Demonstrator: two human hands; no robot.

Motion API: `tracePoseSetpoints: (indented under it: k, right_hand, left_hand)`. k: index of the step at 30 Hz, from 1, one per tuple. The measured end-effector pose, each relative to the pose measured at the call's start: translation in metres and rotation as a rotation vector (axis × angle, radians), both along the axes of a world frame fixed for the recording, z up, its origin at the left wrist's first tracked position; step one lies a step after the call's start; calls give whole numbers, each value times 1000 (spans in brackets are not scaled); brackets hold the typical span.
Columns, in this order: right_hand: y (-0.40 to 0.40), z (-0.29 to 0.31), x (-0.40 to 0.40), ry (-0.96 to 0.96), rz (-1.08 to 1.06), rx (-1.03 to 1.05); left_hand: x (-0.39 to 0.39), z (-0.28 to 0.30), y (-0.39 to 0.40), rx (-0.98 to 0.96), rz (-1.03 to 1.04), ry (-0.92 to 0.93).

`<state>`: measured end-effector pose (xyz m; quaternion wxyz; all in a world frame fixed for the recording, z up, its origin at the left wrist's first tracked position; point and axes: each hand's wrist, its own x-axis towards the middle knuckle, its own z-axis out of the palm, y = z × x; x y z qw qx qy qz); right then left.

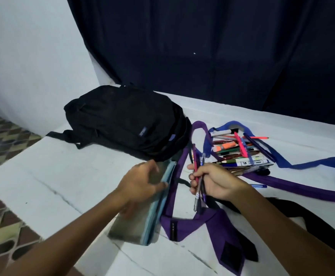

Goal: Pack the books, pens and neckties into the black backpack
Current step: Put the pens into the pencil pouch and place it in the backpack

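Head view: a white surface (49, 176) carries everything, with a dark curtain (212, 46) behind its far edge and patterned floor tiles (1, 132) beyond its left edge. Black backpack (126, 120) lies flat near the far left corner, its straps trailing toward the left edge. Just in front of it sits a stack of books (142, 214), blue spines facing right; the left hand (140, 182) rests on top with fingers spread, thumb against the spines, though motion blur hides whether it grips. Right hand (214, 182) is closed around a few pens (197, 176), held roughly upright in the fist just right of the books. A purple necktie (218, 226) loops around under that hand, its wide end pointing toward the near edge, with a black necktie (248, 253) partly beneath it. Farther right, a heap of pens and markers (240, 152) lies on a blue necktie (302, 164) that trails toward the right edge
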<state>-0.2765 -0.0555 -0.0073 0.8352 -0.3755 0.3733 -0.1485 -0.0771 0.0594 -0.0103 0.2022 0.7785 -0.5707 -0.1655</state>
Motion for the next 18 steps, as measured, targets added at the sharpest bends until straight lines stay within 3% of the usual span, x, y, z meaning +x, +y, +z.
tracePoseSetpoints:
  k: [3,6,10,14,18]
  right_hand:
    - [9,-1,7,-25,61,-14]
    - [17,-1,9,-16,89,-29]
    - [25,1,10,-47,138,60]
    - [37,4,10,-97,243,61]
    - [51,4,13,-56,345,47]
  left_hand:
    - [-6,-7,11,130,28,-120]
    - [-9,-7,15,129,83,-126]
    - [2,-4,14,48,120,61]
    - [17,1,21,-41,19,278]
    - [30,0,22,-8,-110,209]
